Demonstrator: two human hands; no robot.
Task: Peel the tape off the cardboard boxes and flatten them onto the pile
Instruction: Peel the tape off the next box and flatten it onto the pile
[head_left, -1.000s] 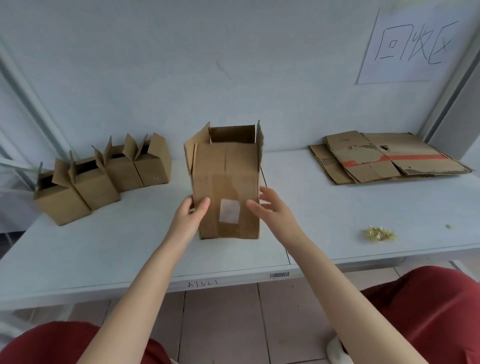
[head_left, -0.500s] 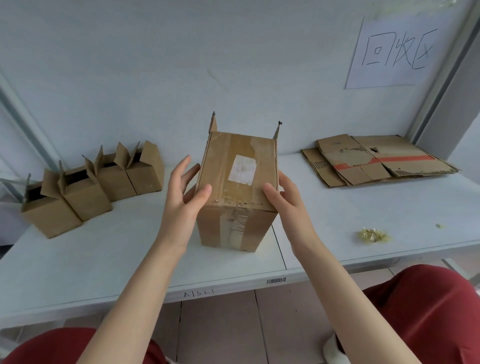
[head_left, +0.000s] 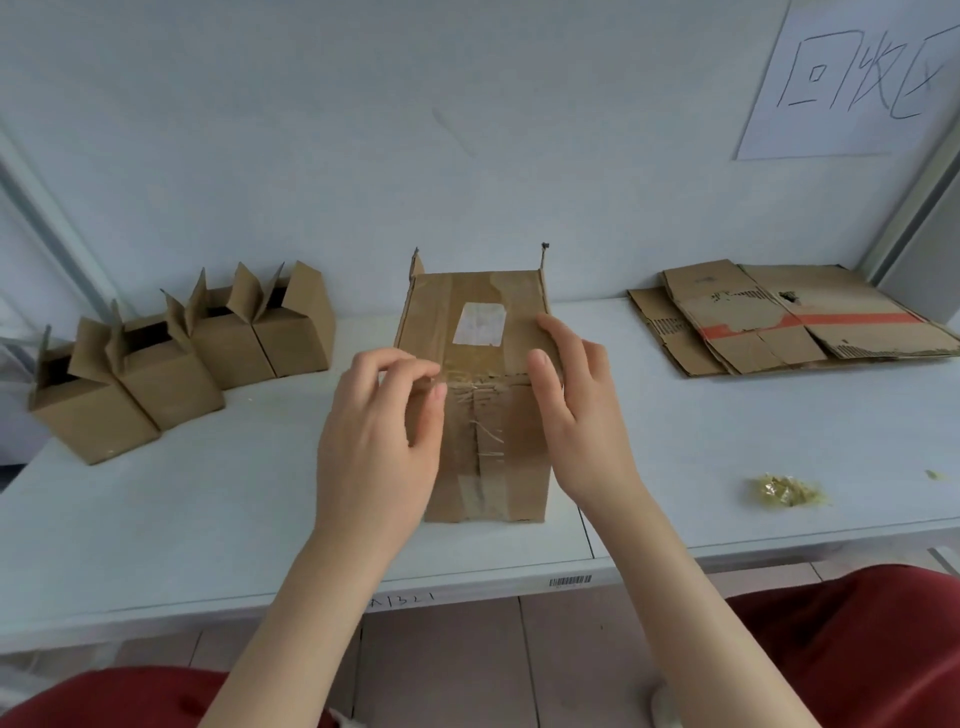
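Cardboard box (head_left: 514, 452) on its side, mid-desk (head_left: 208, 509) near the front edge.
Left hand (head_left: 379, 431) pinches at the tape (head_left: 480, 415); right hand (head_left: 576, 410) lies flat-fingered, steadying the box. Best to free a corner, then pull low and slow.

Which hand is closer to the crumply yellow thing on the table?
Right. The right hand rests on the box, left of the yellow wad; the left hand is farther, on the box's other side.
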